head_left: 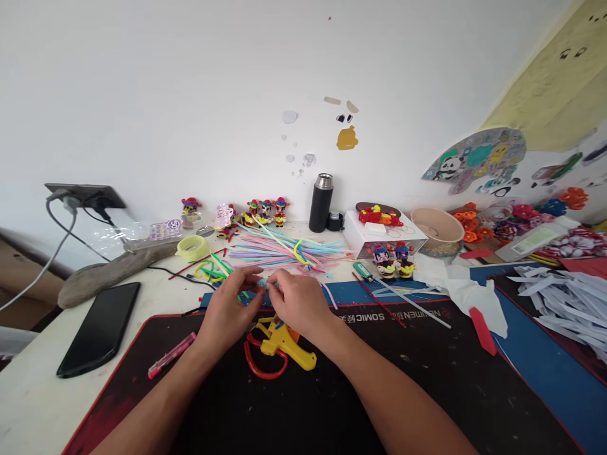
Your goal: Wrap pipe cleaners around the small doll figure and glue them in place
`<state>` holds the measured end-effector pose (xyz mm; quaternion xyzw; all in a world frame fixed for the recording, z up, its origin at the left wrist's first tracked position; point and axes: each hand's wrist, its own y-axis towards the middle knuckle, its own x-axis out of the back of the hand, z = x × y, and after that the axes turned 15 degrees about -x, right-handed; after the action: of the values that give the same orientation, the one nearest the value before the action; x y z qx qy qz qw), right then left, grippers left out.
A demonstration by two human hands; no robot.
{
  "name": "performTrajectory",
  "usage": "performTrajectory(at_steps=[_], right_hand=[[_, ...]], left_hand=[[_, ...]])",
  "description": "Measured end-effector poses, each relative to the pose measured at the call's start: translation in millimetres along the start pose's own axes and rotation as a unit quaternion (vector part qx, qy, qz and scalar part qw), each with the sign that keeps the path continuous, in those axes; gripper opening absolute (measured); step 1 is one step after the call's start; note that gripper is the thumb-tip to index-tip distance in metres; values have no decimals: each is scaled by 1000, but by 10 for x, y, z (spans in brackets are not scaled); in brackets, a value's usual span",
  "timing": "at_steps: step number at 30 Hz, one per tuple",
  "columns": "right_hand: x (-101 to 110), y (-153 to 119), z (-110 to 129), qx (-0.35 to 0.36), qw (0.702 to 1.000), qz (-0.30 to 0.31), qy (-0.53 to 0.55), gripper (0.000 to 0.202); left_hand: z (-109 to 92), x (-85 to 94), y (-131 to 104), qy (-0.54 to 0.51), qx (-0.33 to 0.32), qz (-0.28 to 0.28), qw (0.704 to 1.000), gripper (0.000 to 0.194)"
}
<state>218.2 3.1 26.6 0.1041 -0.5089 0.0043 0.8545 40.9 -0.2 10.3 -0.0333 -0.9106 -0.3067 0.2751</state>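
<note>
Above the black mat, my left hand (233,306) and my right hand (301,300) meet with their fingertips close together. A small light-blue piece (263,283) is pinched between them; fingers cover most of it, so its shape is unclear. Just below my hands lies a yellow glue gun (288,347), its handle toward the lower right. Beside it is a tool with red loop handles (265,373), partly hidden by the gun. Behind my hands is a pile of pastel pipe cleaners (284,248), with green and yellow ones (208,270) to its left.
A phone (100,328) and a pink pen (171,356) lie at left. Small figurines (265,212), an open black thermos (321,205) and a white box (386,237) stand along the wall. White paper strips (564,303) heap at right.
</note>
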Motion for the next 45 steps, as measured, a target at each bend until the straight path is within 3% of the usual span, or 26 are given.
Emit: performTrajectory(at_steps=[21,25,30,36,41,45], right_hand=[[37,16,-13,-34,998,-8,55,16],[13,7,-26,-22,995,-30,94,16],[71,-55,2,-14,983,-56,172,18],[251,-357,64,-36,989,46,139,17],[303,-709,-16,-40,992,117,30,34],[266,-891,-95,-55,989,128,-52,47]], left_hand=[[13,-31,-31,10,-43,33,998,36],[42,-38,-23,-2,-16,25,1000,37],[163,-21,18,-53,51,-32,997,43],[309,14,64,-105,78,-98,986,52],[348,6,53,-116,69,-97,986,52],[353,-10,44,-116,56,-96,987,49]])
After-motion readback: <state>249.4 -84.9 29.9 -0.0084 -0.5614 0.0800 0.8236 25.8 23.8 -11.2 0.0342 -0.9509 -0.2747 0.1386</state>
